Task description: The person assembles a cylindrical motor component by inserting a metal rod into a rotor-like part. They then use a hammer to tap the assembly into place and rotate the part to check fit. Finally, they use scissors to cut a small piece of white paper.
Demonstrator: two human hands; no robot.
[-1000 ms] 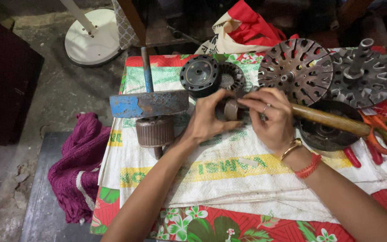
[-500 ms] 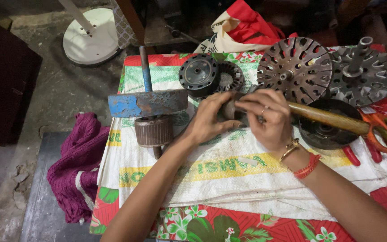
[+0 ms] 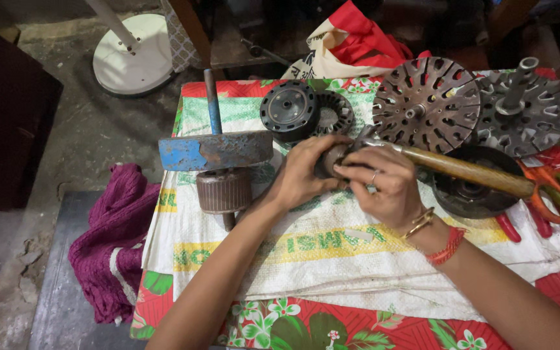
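Head view shows a low table covered with a white woven sack (image 3: pixel 358 259) over a red floral cloth (image 3: pixel 332 327). The left hand (image 3: pixel 303 172) and the right hand (image 3: pixel 384 185) meet in the middle of the table, both closed around a small round metal part (image 3: pixel 332 159), brownish and mostly hidden by the fingers; the right hand curls over it from above, the left one supports it from the side. Just behind the hands lies a hammer with a wooden handle (image 3: pixel 468 170), its head near the part. To the left stands a ribbed rotor (image 3: pixel 223 190) on a shaft, under a blue rusty metal bar (image 3: pixel 215 150). Farther back are a black motor cover (image 3: pixel 288 110), a slotted round plate (image 3: pixel 426 104) and a second slotted plate with a shaft (image 3: pixel 526 113). Orange-handled scissors (image 3: pixel 555 194) lie at the right edge. A purple cloth (image 3: pixel 111 249) hangs beside the table on the left.
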